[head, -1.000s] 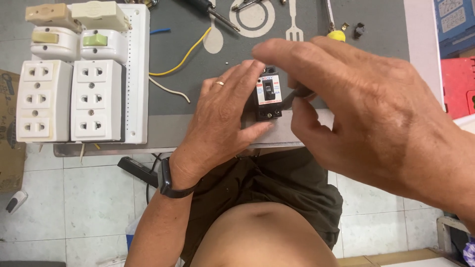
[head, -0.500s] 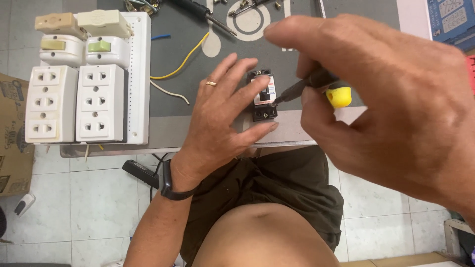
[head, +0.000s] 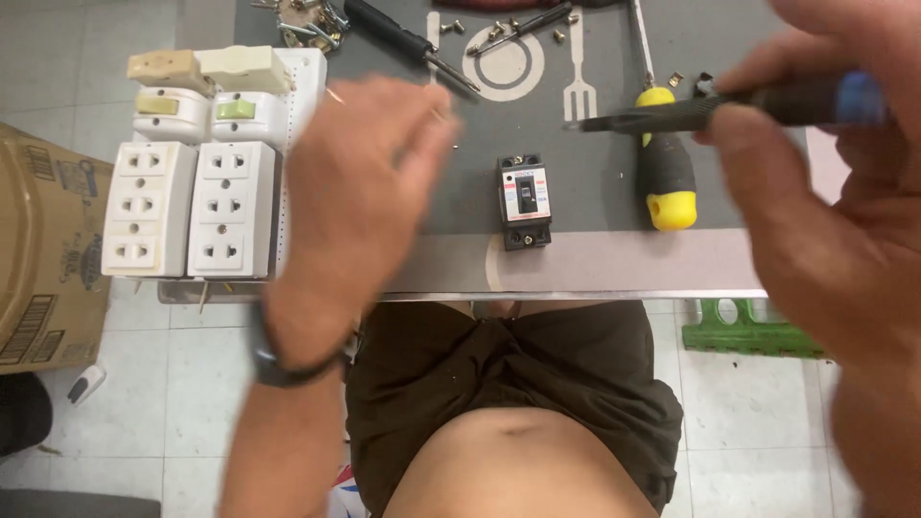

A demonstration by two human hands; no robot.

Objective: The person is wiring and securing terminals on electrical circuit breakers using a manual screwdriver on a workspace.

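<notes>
At the far left of the table, white socket blocks lie beside a cardboard box. The left hand, blurred, has let go of the small black breaker it steadied half a second ago and hovers open, empty, left of it. The breaker lies alone near the table's edge. A yellow-handled screwdriver, then in the right hand, now lies to the breaker's right; that hand, partly cut off, pinches a dark-handled screwdriver.

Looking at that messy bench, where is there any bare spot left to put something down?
Bare mat lies between the small black breaker and the yellow-handled screwdriver, and along the pale table edge in front of them. The far edge is crowded with loose screws and a black screwdriver; white sockets fill the left. The left hand hovers open; the right hand holds a dark tool.
</notes>
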